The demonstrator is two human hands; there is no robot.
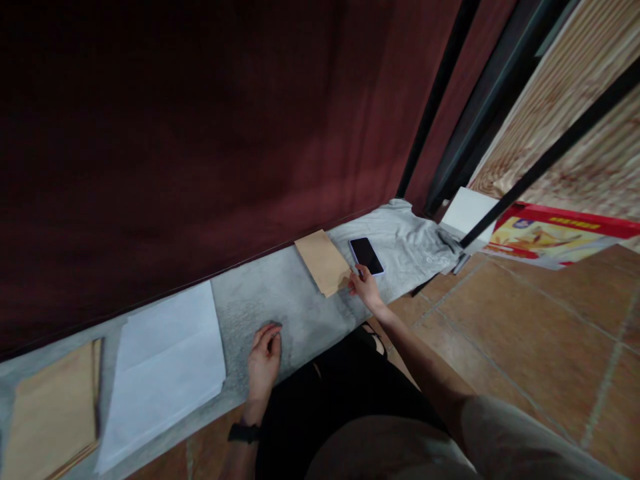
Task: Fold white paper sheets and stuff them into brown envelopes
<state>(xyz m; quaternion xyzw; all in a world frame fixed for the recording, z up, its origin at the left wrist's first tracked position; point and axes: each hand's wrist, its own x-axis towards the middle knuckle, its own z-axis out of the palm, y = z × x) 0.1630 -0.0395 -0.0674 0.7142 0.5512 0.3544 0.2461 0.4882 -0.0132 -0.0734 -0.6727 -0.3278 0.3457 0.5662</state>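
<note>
My right hand (366,288) pinches the near right corner of a small stack of brown paper envelopes (323,262), which lies flat on the grey cloth-covered bench (295,333). Just beyond that hand is a smartphone (367,255) with a dark screen and a pale purple edge. My left hand (265,357) is held low over the bench, its fingers curled in and nothing visible in them. To its left lies a stack of white paper sheets (167,373). Further left sits a thicker pile of brown envelopes (57,410).
A dark red wall (225,167) runs along the bench's far side. Thin black poles (430,120) rise near its right end. Beyond stand a white box (467,213) and a red and yellow printed box (555,233) on the tiled floor (525,327).
</note>
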